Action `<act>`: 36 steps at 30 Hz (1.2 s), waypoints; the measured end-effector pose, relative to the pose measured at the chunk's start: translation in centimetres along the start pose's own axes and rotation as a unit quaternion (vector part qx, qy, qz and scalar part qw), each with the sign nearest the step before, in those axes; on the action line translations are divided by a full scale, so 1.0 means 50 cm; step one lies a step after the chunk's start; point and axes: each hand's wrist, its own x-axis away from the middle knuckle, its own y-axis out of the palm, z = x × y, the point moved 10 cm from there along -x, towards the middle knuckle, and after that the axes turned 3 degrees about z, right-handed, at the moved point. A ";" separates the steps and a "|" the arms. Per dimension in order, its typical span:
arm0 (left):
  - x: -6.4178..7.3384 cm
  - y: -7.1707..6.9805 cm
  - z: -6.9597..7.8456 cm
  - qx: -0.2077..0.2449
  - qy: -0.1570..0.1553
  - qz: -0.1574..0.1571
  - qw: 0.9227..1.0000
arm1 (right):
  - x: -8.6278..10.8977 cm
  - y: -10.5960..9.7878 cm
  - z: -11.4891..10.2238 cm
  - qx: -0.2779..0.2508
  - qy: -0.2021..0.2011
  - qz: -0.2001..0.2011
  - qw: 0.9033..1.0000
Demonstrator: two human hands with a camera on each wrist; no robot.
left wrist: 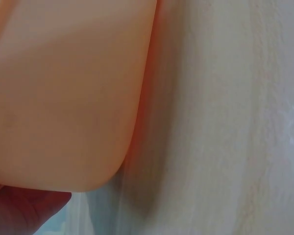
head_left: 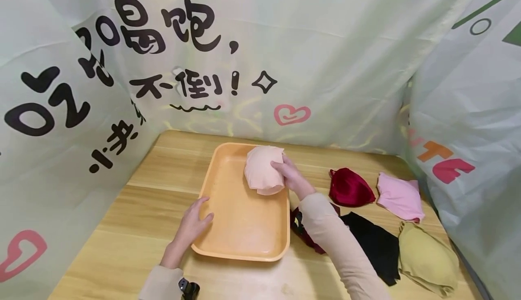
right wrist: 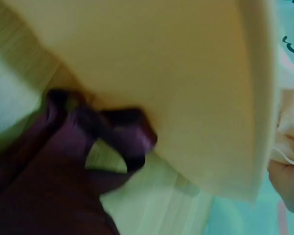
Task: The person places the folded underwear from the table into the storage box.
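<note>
A folded pale pink bra (head_left: pixel 263 169) is in the grip of my right hand (head_left: pixel 290 174), thumb on top, over the far right part of an orange plastic tray (head_left: pixel 240 218). In the right wrist view, part of the hand (right wrist: pixel 288 188) and of the pale cloth (right wrist: pixel 291 125) shows beyond the tray's wall (right wrist: pixel 186 98). My left hand (head_left: pixel 192 224) holds the tray's left rim, its thumb and a finger reaching over the edge. From the left wrist, the tray's outer wall (left wrist: pixel 73 98) covers most of that hand.
Right of the tray lie a dark red bra (head_left: pixel 352 188), a pink folded garment (head_left: pixel 400 197), a black garment (head_left: pixel 374 245), a yellow-green bra (head_left: pixel 427 257) and a maroon garment (head_left: pixel 309 236), partly behind my right sleeve. Printed curtains (head_left: pixel 346 87) enclose the wooden table (head_left: pixel 146 205).
</note>
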 end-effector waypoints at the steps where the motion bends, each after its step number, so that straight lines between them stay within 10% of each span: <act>1: 0.000 0.000 0.000 0.001 0.000 0.000 1.000 | 0.001 0.004 0.001 0.004 0.005 -0.001 1.000; 21: -0.001 0.000 0.005 -0.007 -0.001 0.003 1.000 | -0.216 -0.079 0.173 0.041 -0.019 0.003 0.999; 32: 0.000 0.005 0.003 -0.012 -0.005 -0.006 1.000 | -0.121 -0.050 0.103 0.039 -0.013 0.023 0.999; 36: -0.001 0.005 0.002 -0.015 -0.007 -0.007 1.000 | -0.152 -0.080 0.122 0.029 -0.006 0.044 0.999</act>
